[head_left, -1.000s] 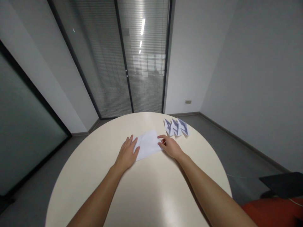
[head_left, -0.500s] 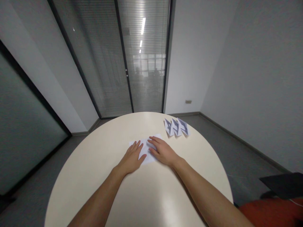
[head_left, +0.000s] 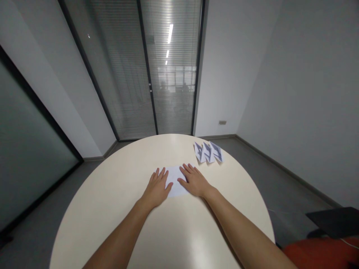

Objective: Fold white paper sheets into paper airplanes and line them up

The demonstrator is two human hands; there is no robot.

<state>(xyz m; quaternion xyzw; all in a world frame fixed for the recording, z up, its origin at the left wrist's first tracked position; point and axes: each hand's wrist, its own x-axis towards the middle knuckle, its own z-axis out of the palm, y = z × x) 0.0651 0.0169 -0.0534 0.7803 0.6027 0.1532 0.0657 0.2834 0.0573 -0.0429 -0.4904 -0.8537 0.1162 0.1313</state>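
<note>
A white sheet of paper (head_left: 174, 183) lies flat on the round table, partly covered by both hands. My left hand (head_left: 158, 188) rests over its left side, palm down with the fingers spread. Over the right side lies my right hand (head_left: 195, 181), also palm down, its fingers stretched forward and the thumb pointing inward. Beyond my right hand, three folded paper boats (head_left: 208, 152) stand side by side near the table's far right edge.
The pale round table (head_left: 117, 186) fills the lower middle. A glass door with blinds (head_left: 174, 104) stands behind it, and a wall socket (head_left: 222, 122) sits low on the wall. At lower right are a red seat (head_left: 322, 254) and a dark flat object (head_left: 335, 220).
My right hand has slid a little to the right and its fingers have spread and flattened on the paper. My left hand has barely moved. More of the sheet's middle now shows.
</note>
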